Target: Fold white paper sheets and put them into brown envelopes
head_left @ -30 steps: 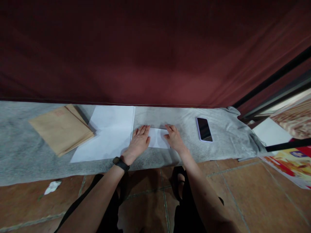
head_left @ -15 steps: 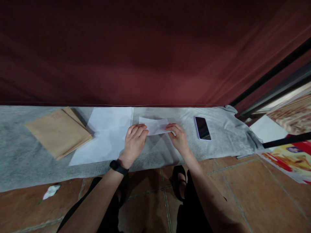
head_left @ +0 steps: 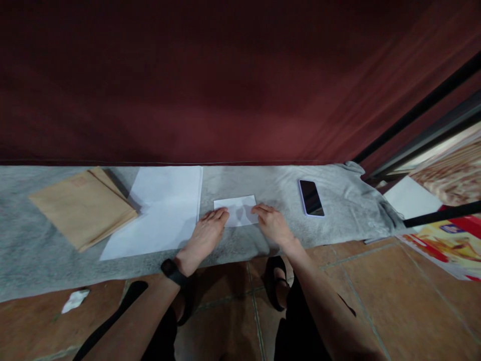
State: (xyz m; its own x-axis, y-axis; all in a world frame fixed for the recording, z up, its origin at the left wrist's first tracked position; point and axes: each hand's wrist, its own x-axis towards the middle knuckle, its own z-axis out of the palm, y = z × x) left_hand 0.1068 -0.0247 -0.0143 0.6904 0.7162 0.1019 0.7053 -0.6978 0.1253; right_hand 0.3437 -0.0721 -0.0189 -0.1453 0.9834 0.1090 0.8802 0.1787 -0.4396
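Note:
A small folded white paper (head_left: 240,209) lies low over the grey cloth between my two hands. My left hand (head_left: 211,226), with a black watch (head_left: 174,272) at the wrist, has its fingers closed together on the paper's left end. At the right end, the bent fingers of my right hand (head_left: 271,221) grip the edge; the thumbs are mostly hidden. Larger white sheets (head_left: 161,210) lie flat just left of my left hand. Brown paper envelopes (head_left: 82,208) are stacked at an angle, partly over those sheets.
A phone (head_left: 311,198) in a pale purple case rests on the grey cloth (head_left: 349,210) to the right. Dark red fabric (head_left: 240,100) hangs behind. A colourful box (head_left: 451,245) and black bars stand at far right. Crumpled tissue (head_left: 75,301) lies on the tiled floor.
The white paper has come down nearer to me and now looks flatter, with its long edges straighter. Both hands have moved down with it.

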